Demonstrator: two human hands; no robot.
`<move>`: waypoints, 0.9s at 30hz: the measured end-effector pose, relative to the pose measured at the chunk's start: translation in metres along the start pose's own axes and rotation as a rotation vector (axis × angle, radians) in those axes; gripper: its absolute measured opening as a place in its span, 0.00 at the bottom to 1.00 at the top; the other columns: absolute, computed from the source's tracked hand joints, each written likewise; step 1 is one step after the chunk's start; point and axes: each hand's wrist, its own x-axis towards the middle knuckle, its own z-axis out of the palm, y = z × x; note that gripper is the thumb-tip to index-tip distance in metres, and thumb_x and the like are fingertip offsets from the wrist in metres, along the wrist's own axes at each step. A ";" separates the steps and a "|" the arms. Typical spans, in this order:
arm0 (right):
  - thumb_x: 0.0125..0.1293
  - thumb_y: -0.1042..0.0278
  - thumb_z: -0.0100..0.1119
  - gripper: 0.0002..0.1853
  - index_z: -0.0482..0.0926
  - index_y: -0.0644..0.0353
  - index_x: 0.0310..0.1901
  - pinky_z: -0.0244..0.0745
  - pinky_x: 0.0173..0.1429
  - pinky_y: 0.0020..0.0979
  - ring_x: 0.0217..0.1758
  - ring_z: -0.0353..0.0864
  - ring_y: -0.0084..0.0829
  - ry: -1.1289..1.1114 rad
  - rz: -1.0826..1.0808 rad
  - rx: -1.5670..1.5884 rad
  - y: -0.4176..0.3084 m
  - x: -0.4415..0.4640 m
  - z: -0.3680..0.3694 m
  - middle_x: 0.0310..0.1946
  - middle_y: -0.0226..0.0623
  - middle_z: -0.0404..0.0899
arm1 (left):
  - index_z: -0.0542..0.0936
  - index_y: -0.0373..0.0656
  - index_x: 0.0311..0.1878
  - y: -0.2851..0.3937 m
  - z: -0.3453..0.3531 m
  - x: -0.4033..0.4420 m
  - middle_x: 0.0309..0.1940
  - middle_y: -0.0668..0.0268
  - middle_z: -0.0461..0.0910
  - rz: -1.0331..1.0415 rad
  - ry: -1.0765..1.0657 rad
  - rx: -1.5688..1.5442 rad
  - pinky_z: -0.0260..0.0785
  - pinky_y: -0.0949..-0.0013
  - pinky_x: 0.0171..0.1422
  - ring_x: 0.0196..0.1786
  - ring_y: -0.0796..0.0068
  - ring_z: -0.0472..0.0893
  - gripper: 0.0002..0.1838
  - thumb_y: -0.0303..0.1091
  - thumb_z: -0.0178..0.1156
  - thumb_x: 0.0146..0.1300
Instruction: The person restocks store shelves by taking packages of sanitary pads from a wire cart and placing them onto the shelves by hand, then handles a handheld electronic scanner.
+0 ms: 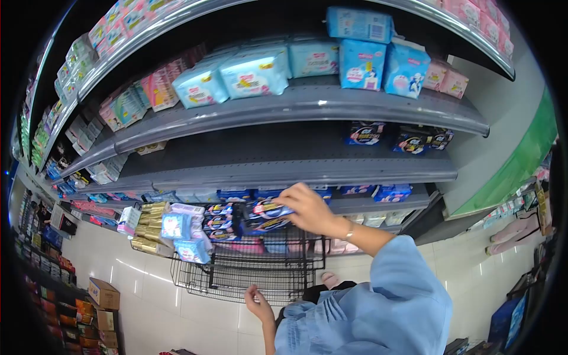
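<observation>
My right hand (305,208), with a bracelet at the wrist, is closed on a dark blue-and-black sanitary pad pack (267,210) above the wire cart (248,275). Similar dark packs (219,222) stand just left of it in the cart. Beside those are light blue packs (176,226), a pale purple pack (188,209) and gold packs (152,222). My left hand (258,305) hangs low beside the cart's near side. Its fingers are loosely bent and slightly apart, with nothing seen in them.
Several dark packs (365,133) sit at the right of the middle shelf (284,171). Light blue packs (254,74) line the upper shelf (284,109). Cardboard boxes (103,294) stand on the tiled floor (148,290) at left. Another person's legs (513,234) show at right.
</observation>
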 end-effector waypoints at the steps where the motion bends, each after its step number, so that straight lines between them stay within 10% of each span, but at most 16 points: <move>1: 0.44 0.76 0.68 0.25 0.80 0.57 0.49 0.73 0.53 0.38 0.49 0.72 0.39 0.030 0.013 -0.038 0.012 -0.005 -0.034 0.44 0.33 0.76 | 0.77 0.33 0.46 0.010 0.012 0.002 0.44 0.56 0.79 0.042 0.043 -0.022 0.71 0.65 0.52 0.47 0.63 0.78 0.09 0.22 0.52 0.65; 9: 0.47 0.79 0.65 0.23 0.80 0.56 0.49 0.73 0.52 0.39 0.51 0.71 0.41 0.158 0.187 -0.447 0.126 -0.060 -0.200 0.44 0.35 0.76 | 0.75 0.35 0.51 0.086 0.110 0.021 0.49 0.53 0.76 0.324 0.021 0.109 0.65 0.58 0.59 0.53 0.54 0.74 0.14 0.20 0.53 0.61; 27: 0.61 0.66 0.64 0.20 0.79 0.55 0.56 0.60 0.69 0.49 0.66 0.64 0.54 0.158 0.228 -0.611 0.247 -0.085 -0.172 0.61 0.48 0.70 | 0.76 0.37 0.45 0.104 0.148 0.004 0.49 0.54 0.75 0.252 0.046 0.341 0.66 0.55 0.59 0.55 0.51 0.73 0.13 0.21 0.58 0.54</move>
